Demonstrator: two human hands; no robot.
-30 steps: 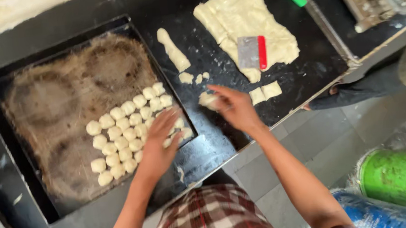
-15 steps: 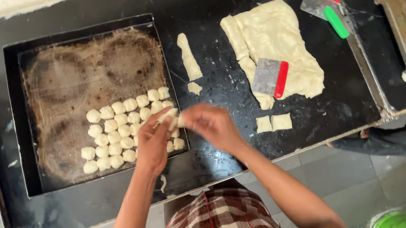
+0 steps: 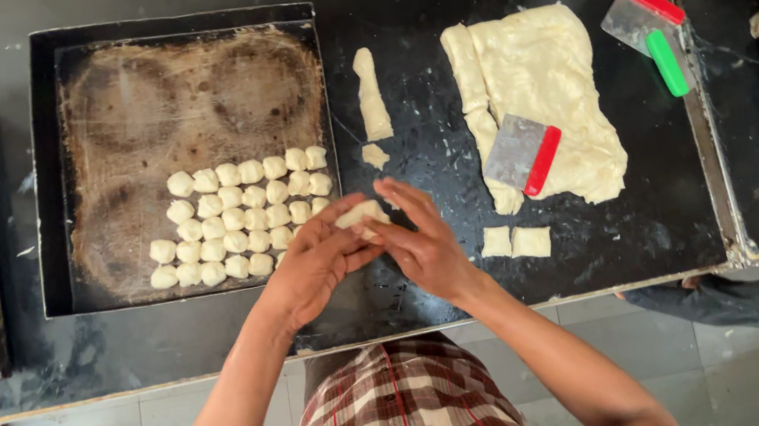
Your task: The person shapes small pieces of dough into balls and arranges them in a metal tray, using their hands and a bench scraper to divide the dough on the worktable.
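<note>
Dough piece [image 3: 361, 213] between both hands, beside tray [image 3: 51, 172]

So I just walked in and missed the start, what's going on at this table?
A person is pressing a small dough piece between the left hand and right hand, at the corner of a dark baking tray. Rows of shaped dough pieces fill the tray's lower part. A rolled dough sheet, a red-handled scraper and two cut squares lie on the black table.

hands [image 3: 369, 252] pinching dough piece [image 3: 361, 213], tray [image 3: 47, 182] of dough balls [image 3: 239, 218]
</note>
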